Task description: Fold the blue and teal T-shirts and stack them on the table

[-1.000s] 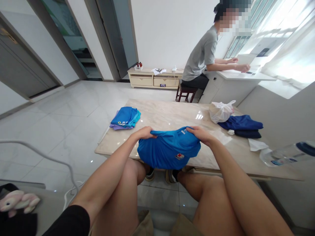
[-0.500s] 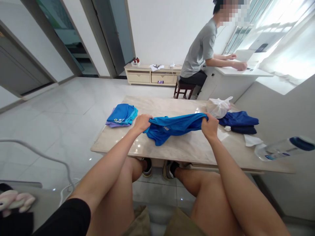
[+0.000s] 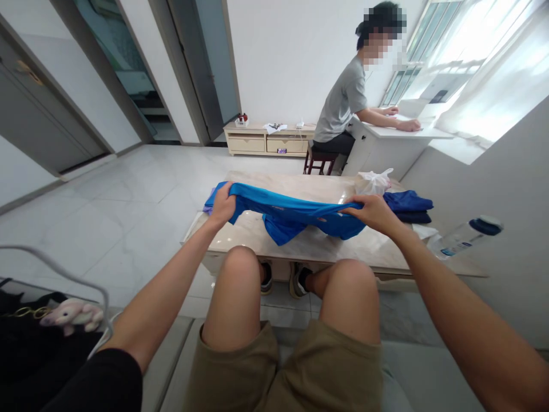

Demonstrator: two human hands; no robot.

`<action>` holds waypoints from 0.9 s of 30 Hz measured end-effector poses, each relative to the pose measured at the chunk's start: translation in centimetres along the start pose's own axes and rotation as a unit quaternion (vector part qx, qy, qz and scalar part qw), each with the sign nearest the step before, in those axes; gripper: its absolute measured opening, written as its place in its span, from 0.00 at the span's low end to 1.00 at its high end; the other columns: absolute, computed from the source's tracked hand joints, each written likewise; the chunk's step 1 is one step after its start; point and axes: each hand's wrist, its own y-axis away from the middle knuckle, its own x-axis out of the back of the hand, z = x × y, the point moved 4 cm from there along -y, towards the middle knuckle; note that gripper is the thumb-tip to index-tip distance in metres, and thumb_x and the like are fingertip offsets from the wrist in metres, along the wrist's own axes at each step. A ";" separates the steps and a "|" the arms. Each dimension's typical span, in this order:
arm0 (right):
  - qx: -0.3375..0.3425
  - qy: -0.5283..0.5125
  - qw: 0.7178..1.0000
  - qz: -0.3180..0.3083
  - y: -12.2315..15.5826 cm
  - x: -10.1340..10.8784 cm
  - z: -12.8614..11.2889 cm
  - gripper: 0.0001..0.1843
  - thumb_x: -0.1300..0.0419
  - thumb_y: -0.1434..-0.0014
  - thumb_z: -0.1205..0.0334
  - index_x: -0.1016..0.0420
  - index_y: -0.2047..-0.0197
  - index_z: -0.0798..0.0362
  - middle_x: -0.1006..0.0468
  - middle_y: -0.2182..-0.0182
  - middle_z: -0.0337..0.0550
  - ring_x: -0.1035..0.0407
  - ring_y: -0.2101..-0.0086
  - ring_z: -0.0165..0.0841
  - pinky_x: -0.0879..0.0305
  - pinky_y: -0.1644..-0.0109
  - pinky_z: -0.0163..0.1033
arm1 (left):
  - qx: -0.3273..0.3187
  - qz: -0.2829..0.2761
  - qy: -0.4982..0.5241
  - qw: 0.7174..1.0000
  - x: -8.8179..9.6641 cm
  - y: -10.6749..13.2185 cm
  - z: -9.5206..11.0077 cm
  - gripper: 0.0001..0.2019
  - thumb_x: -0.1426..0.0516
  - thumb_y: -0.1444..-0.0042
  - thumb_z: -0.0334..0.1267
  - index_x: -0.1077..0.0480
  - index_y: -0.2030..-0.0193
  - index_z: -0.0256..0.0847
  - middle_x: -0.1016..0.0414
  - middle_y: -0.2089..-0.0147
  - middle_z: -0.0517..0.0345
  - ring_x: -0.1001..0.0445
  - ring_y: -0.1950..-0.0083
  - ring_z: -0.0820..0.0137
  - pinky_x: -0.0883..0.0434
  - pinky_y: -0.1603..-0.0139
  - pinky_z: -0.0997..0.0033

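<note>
A blue T-shirt (image 3: pixel 287 209) is stretched sideways between my two hands above the low marble-topped table (image 3: pixel 240 243). My left hand (image 3: pixel 225 203) is closed on one end of the fabric, in front of a folded stack of clothes (image 3: pixel 209 201) that it partly hides. On the other end, my right hand (image 3: pixel 368 212) pinches the cloth between thumb and fingers. The shirt's lower part hangs in loose folds toward the tabletop, and small pale prints show on it.
At the table's right are a white plastic bag (image 3: pixel 373 182), folded dark-blue clothes (image 3: pixel 409 206) and a clear bottle with a blue lid (image 3: pixel 465 237). A person in a grey shirt (image 3: pixel 341 106) sits at a white desk (image 3: pixel 394 134). A plush toy (image 3: pixel 75 316) lies at left.
My hands have moved farther apart, the left one shifting left, so the blue T-shirt is spread wider. My view has tilted, and more of my lap shows.
</note>
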 end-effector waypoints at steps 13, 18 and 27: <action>0.034 0.105 0.989 0.100 6.2 0.4 -6.3 0.08 0.34 0.41 0.56 0.13 0.63 0.49 0.15 0.68 0.46 0.24 0.64 0.44 0.30 0.53 0.47 | -0.018 -0.039 -0.126 0.991 10.7 8.4 1.6 0.06 0.48 0.43 0.34 0.30 0.66 0.44 0.26 0.68 0.61 0.28 0.62 0.64 0.29 0.54 0.69; 0.131 0.074 0.956 0.252 6.3 5.3 -13.5 0.12 0.35 0.36 0.57 0.13 0.54 0.51 0.16 0.61 0.48 0.25 0.60 0.41 0.29 0.52 0.45 | -0.089 0.131 -0.073 0.985 15.0 6.3 5.7 0.05 0.47 0.39 0.32 0.36 0.67 0.43 0.33 0.68 0.64 0.34 0.61 0.70 0.30 0.53 0.72; -0.002 0.109 0.986 0.123 7.3 1.4 -5.6 0.13 0.37 0.44 0.64 0.11 0.59 0.49 0.13 0.65 0.48 0.21 0.59 0.50 0.27 0.41 0.55 | 0.017 -0.001 -0.157 0.988 13.9 9.3 0.7 0.08 0.48 0.46 0.41 0.29 0.70 0.45 0.28 0.72 0.58 0.29 0.66 0.62 0.32 0.61 0.66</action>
